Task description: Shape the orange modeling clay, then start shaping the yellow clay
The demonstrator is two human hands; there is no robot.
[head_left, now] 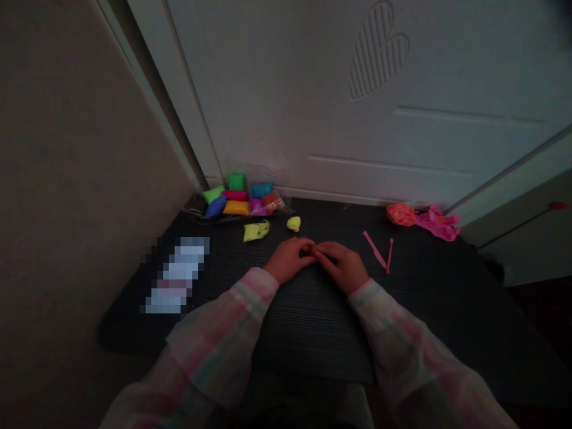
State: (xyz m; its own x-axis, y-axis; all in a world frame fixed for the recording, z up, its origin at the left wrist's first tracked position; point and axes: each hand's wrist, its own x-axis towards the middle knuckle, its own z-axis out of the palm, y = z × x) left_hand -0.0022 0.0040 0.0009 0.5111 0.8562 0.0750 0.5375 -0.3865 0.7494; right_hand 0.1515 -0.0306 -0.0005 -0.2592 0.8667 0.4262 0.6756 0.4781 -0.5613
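Observation:
Both my hands meet over the middle of the dark table, pinching a small reddish-orange lump of modelling clay (pixel 314 249) between the fingertips. My left hand (pixel 291 260) has its thumb and index finger closed on the lump from the left. From the right, my right hand (pixel 343 264) grips it with thumb and fingers pressed together. The fingers partly cover the lump. Just beyond my left hand sit a crumpled pale yellow lump (pixel 294 223) and a torn yellow packet (pixel 256 231). Two slim pink modelling tools (pixel 375 251) lie to the right of my right hand.
A clear plastic bag (pixel 286 208) with several coloured clay packets (pixel 236 207) rests at the back left. A blurred-out phone-like object (pixel 176 277) lies on the left. Orange (pixel 401 214) and pink crumpled pieces (pixel 438 224) are at the back right. A white panel (pixel 295 89) borders the table (pixel 313 333).

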